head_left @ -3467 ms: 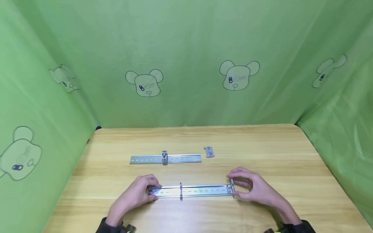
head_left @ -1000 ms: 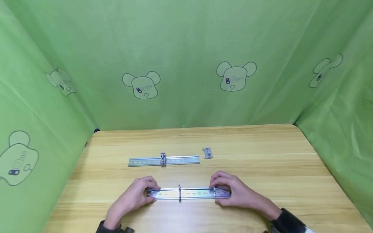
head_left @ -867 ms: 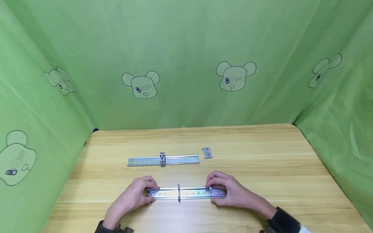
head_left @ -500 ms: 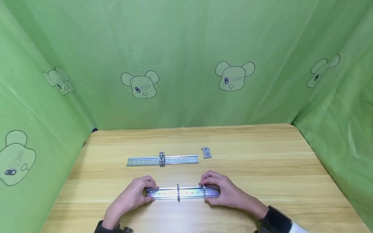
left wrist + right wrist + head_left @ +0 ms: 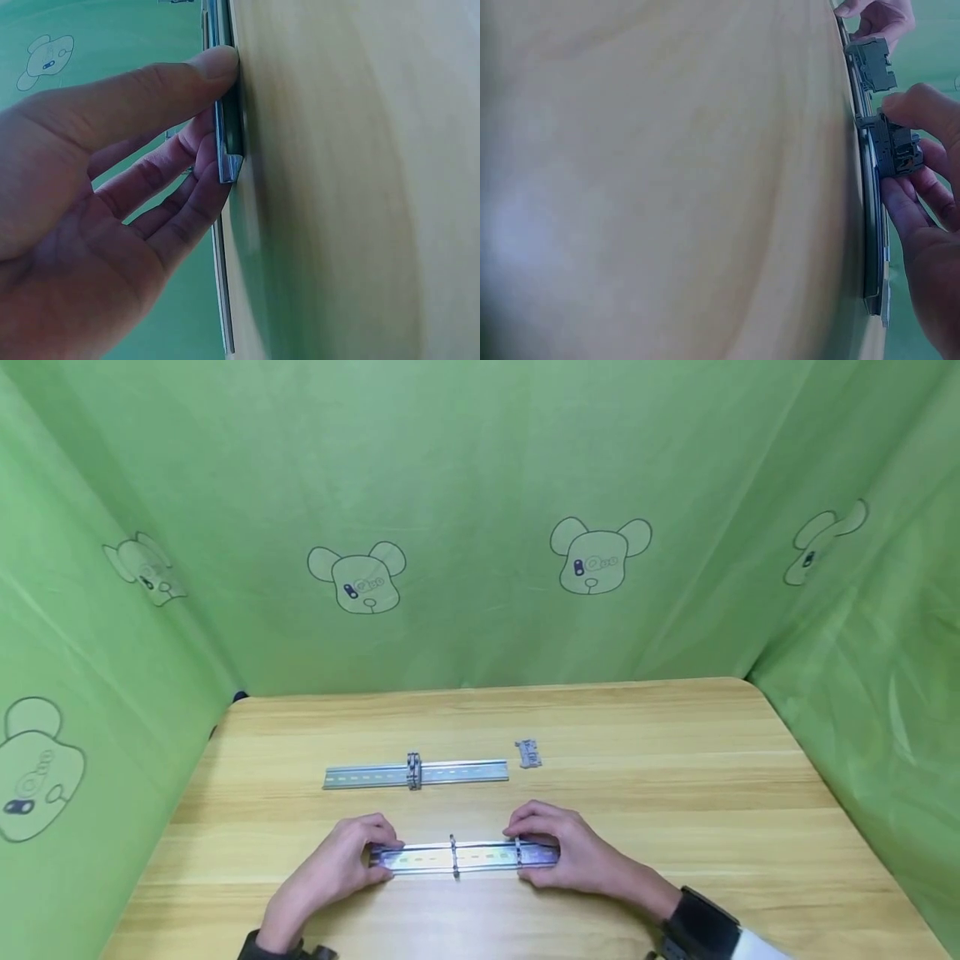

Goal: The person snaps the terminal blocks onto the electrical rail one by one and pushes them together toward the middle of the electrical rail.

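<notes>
A slotted metal DIN rail [image 5: 420,858] lies across the near part of the table. My left hand [image 5: 339,860] grips its left end between thumb and fingers; the left wrist view shows the thumb [image 5: 214,66] on one edge of the rail. Near the rail's middle stands a thin grey terminal block [image 5: 454,857]. To the right of it, my right hand [image 5: 572,852] pinches a second grey terminal block [image 5: 891,146], which sits on the rail. A gap separates the two blocks. The rail's right end passes under my right palm.
Farther back lies another DIN rail [image 5: 465,771] with grey terminal blocks [image 5: 414,772] close together on it. A loose grey terminal block [image 5: 528,753] lies flat past its right end. Green curtains [image 5: 465,527] stand behind and beside the wooden table [image 5: 675,752].
From the rail's right end, my right hand has brought the terminal block leftward along the rail, closer to the middle block. My left hand keeps its grip on the left end.
</notes>
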Available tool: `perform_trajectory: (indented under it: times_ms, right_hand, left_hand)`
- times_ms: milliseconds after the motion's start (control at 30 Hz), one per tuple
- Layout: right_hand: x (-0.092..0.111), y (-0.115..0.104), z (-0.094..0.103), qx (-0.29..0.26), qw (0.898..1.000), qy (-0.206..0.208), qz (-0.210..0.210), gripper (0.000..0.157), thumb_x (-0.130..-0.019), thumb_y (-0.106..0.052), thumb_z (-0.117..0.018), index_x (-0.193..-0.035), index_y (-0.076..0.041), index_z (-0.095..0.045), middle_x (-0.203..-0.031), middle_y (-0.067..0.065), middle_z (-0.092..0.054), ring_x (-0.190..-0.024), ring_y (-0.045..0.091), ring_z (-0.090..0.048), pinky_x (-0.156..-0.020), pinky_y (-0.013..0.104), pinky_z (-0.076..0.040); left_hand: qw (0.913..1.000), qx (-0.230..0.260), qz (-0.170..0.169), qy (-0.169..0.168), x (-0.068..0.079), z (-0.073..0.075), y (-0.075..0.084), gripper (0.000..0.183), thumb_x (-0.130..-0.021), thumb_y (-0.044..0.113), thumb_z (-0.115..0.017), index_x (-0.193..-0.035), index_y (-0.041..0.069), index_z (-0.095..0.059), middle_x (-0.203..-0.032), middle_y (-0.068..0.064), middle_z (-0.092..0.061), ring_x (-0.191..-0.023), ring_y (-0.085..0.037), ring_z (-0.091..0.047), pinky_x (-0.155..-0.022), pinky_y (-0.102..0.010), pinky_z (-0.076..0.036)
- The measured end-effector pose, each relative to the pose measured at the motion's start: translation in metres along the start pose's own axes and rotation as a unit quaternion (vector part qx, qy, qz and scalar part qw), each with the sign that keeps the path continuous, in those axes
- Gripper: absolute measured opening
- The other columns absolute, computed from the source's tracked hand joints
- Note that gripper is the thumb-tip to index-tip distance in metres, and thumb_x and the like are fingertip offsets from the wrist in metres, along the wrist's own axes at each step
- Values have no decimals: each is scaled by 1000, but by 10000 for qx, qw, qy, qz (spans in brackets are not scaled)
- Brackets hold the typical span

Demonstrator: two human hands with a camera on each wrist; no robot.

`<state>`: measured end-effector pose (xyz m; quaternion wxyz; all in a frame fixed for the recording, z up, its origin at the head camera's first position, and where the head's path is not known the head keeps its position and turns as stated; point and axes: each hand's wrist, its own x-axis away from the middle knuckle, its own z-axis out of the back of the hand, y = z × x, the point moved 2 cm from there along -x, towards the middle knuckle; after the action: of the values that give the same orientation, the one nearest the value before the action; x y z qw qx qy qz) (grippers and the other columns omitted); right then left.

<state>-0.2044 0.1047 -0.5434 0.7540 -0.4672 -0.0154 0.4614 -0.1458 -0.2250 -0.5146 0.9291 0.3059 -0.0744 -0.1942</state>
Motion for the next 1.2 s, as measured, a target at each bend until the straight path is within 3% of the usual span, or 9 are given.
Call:
perform_trajectory:
  times_ms: [500, 1200]
  right_hand:
    - [-16, -4, -19, -114, 9991, 9, 397, 47, -68, -6, -86, -112, -5, -70, -115, 3, -61, -103, 17, -60, -85, 35, -57]
    - [-36, -9, -38, -151, 9993, -211, 266, 44, -73, -13, -84, -113, -6, -69, -116, 2, -60, -103, 15, -59, -85, 34, -57]
  left_hand:
    - [10000, -3, 75, -41, 1, 2, -1, 32, -73, 11, -83, -104, 8, -77, -103, 4, -69, -95, -16, -64, -85, -39, -57]
    - [9999, 52, 109, -51, -1, 2, 0, 32, -73, 12, -83, -104, 6, -76, -103, 1, -68, -93, -17, -64, -82, -36, -58]
